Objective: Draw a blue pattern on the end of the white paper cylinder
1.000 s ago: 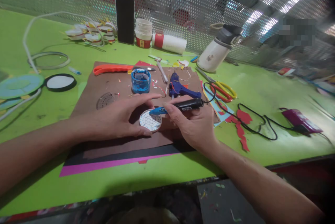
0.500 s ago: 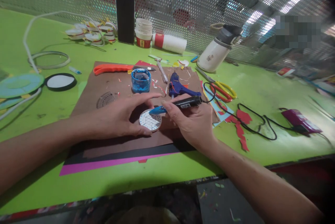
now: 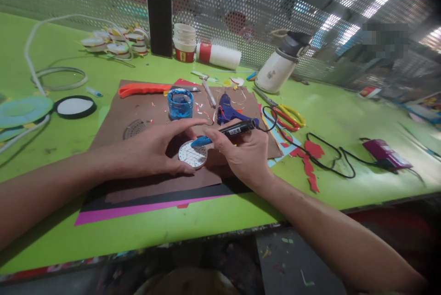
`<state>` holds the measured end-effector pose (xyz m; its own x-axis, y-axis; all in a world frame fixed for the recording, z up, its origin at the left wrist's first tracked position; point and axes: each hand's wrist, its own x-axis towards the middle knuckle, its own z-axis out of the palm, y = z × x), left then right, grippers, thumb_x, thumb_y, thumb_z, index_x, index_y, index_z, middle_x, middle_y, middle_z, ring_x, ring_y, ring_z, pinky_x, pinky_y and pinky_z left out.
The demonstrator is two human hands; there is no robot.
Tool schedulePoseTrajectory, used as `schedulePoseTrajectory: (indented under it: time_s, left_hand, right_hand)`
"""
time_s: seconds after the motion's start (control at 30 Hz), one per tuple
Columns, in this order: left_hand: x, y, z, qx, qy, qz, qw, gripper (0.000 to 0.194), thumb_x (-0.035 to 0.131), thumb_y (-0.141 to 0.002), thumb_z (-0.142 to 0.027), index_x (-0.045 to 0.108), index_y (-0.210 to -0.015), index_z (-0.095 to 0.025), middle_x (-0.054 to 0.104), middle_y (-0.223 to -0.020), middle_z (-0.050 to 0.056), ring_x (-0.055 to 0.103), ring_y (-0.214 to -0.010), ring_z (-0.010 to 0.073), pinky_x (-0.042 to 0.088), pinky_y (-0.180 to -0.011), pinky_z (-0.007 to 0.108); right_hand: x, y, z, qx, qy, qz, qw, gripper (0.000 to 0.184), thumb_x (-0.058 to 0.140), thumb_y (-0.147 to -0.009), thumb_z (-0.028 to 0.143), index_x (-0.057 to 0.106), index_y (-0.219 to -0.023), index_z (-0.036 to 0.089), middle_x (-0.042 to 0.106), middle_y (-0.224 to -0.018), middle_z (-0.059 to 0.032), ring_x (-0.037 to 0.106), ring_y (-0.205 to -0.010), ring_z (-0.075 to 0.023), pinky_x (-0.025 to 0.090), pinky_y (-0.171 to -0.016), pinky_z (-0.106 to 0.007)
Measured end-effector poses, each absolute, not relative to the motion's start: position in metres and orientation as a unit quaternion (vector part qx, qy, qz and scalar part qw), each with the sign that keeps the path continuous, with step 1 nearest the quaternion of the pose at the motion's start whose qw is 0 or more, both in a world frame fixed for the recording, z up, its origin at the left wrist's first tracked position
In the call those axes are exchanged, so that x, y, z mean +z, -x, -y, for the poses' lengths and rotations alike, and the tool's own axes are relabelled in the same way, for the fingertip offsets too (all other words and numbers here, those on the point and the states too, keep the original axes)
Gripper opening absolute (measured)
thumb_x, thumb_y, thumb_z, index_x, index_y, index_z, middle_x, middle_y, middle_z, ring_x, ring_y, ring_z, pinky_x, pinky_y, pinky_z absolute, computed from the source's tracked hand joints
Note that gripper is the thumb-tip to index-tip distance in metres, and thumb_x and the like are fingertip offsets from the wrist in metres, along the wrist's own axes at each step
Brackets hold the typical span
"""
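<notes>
A small white disc (image 3: 192, 154) with a drawn line pattern lies on brown card (image 3: 148, 116). My left hand (image 3: 155, 150) curls round the disc's left side, thumb and forefinger touching its rim and holding it steady. My right hand (image 3: 243, 155) grips a black pen-shaped tool with a blue tip (image 3: 227, 132); the tip rests at the disc's upper right edge. A black cord (image 3: 312, 148) runs from the tool's rear end to a purple device (image 3: 384, 152).
On the green table (image 3: 344, 116) lie a blue glue gun (image 3: 229, 111), blue round tub (image 3: 180, 103), orange knife (image 3: 144, 89), scissors (image 3: 287, 115), white flask (image 3: 280, 63), paper cups (image 3: 184, 42), black phone (image 3: 159, 24), red scraps (image 3: 308, 161) and round frames (image 3: 74, 106).
The view shifted slightly, so everything sits a little left and higher. Both hands keep their hold; the tool tip stays at the disc's upper edge.
</notes>
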<state>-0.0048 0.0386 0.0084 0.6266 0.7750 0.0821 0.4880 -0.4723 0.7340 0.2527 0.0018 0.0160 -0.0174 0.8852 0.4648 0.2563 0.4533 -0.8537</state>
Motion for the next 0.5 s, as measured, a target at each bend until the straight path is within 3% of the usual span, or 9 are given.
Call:
schedulePoseTrajectory:
  time_s: [0.23,0.37,0.5]
  left_hand:
    - [0.010,0.004,-0.039,0.207,-0.830,-0.373,0.360,0.113,0.102,-0.094,-0.073,0.063,-0.195,-0.040,0.094,-0.149,0.010,0.090,-0.127,0.0441,0.076,-0.112,0.053]
    - [0.008,0.004,-0.038,0.213,-0.835,-0.365,0.352,0.111,0.102,-0.097,-0.072,0.062,-0.195,-0.039,0.093,-0.153,0.010,0.089,-0.132,0.0430,0.074,-0.120,0.053]
    - [0.005,0.002,-0.036,0.220,-0.839,-0.364,0.339,0.107,0.100,-0.098,-0.069,0.065,-0.193,-0.034,0.089,-0.160,0.014,0.085,-0.145,0.0450,0.066,-0.134,0.059]
  right_hand:
    - [0.025,-0.256,0.000,0.324,0.436,0.603,0.584,0.059,0.111,-0.092,0.078,0.079,-0.082,0.029,0.073,-0.065,0.0033,0.075,-0.063,-0.0204,0.071,-0.066,-0.035]
    - [0.024,-0.261,0.002,0.317,0.445,0.616,0.568,0.059,0.108,-0.097,0.078,0.079,-0.087,0.028,0.074,-0.066,0.0035,0.079,-0.064,-0.0209,0.071,-0.064,-0.034]
    - [0.023,-0.265,0.003,0.333,0.407,0.621,0.581,0.049,0.102,-0.107,0.072,0.085,-0.104,0.027,0.079,-0.070,0.0045,0.076,-0.058,-0.0174,0.068,-0.059,-0.031]
